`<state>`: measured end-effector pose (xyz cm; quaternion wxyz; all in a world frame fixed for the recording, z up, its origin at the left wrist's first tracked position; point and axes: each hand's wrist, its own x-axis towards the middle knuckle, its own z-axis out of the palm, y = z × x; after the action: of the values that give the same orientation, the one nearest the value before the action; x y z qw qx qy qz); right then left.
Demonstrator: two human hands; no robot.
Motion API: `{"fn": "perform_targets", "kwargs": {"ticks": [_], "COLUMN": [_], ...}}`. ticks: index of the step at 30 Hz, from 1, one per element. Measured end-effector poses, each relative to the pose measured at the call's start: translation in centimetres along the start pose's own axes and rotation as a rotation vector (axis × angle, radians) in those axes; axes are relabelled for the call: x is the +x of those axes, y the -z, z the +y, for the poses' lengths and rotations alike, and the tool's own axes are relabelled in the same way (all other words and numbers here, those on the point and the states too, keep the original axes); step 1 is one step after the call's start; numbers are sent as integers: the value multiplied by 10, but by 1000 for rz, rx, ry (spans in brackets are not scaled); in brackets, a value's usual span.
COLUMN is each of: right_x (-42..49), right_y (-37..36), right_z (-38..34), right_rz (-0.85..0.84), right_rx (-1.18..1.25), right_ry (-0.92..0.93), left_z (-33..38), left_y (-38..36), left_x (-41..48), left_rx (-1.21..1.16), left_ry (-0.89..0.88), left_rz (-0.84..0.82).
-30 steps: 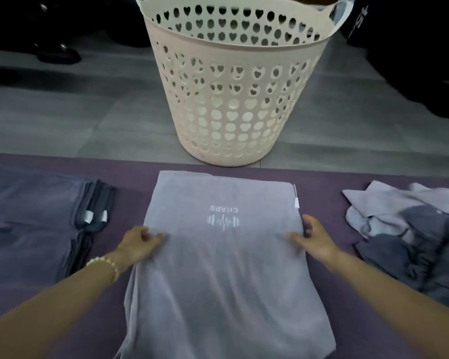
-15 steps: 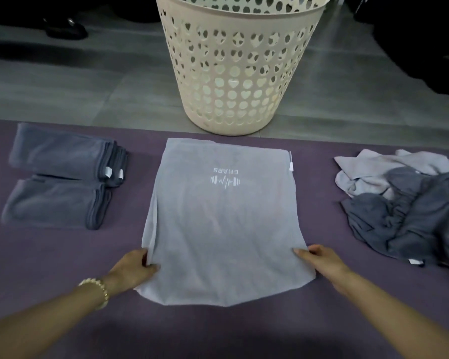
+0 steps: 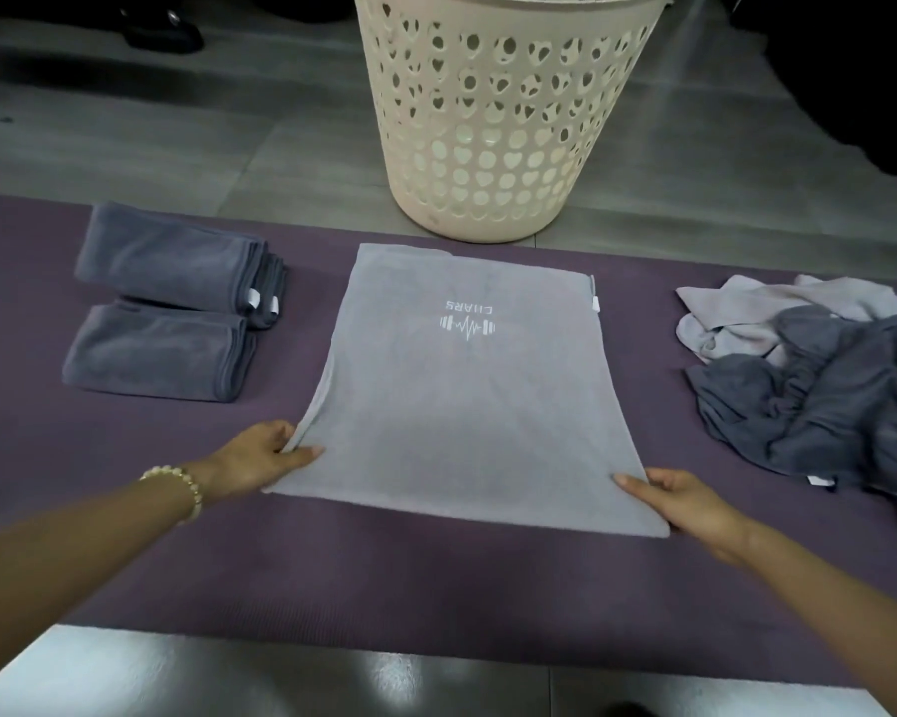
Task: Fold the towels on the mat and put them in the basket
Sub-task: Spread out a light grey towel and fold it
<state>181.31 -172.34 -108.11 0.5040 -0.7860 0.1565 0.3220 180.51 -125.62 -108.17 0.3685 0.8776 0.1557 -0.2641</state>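
A light grey towel (image 3: 461,395) with a white logo lies spread flat in the middle of the purple mat (image 3: 436,587). My left hand (image 3: 260,458) pinches its near left corner, thumb on top. My right hand (image 3: 679,501) pinches the near right corner. Two folded dark grey towels (image 3: 167,307) sit side by side on the mat's left. A loose heap of light and dark grey towels (image 3: 819,375) lies on the right. The cream basket (image 3: 503,111) with heart-shaped holes stands on the floor just beyond the mat.
Grey tiled floor (image 3: 177,126) surrounds the mat. A black shoe (image 3: 161,31) is at the far left, and dark objects (image 3: 860,80) stand at the far right. A shiny floor strip (image 3: 229,675) runs along the mat's near edge.
Both hands have slid down the towel's sides from its middle to the near corners. The view has tilted down, so the mat's near edge now shows.
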Motion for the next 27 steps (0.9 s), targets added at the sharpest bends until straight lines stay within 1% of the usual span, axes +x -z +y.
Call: {"fn": "perform_targets", "kwargs": {"ticks": [1, 2, 4, 5, 7, 9, 11, 13, 15, 17, 18, 21, 23, 27], "right_x": [-1, -2, -3, -4, -5, -2, 1, 4, 3, 1, 1, 0, 1, 8], "right_y": [-2, -6, -16, -22, -36, -44, -49, -50, -51, -51, -50, -46, -45, -41], "right_z": [5, 8, 15, 17, 14, 9, 5, 7, 13, 19, 22, 27, 31, 44], "right_rz": [-10, -1, 88, 143, 226, 325, 395, 393, 359, 318, 317, 345, 326, 247], "right_rx": [-4, 12, 94, 137, 193, 192, 169, 133, 111, 113, 113, 88, 62, 30], "right_ry": [-33, -40, -2, 23, 71, 109, 123, 119, 81, 44, 39, 47, 30, -80], "left_z": [-4, -9, -18, -22, -25, -21, -13, -10, -10, -14, -17, -30, -39, -41], "left_y": [-1, -3, -7, -8, -12, -14, -12, -12, -17, -23, -25, -21, -22, -27], "left_x": [1, 2, 5, 6, 6, 5, 4, 4, 1, -1, 0, 1, 2, 3], "left_rx": [53, 59, -27, -64, -122, -289, -456, -476, -421, -383, -358, -297, -278, -324], "left_ry": [32, 51, 58, 54, 43, 26, 54, 112, 145, 134, 123, 96, 114, 203], "left_rz": [-35, -61, -64, -27, 110, 244, 297, 249, 121, 21, 7, 83, 95, -38]}}
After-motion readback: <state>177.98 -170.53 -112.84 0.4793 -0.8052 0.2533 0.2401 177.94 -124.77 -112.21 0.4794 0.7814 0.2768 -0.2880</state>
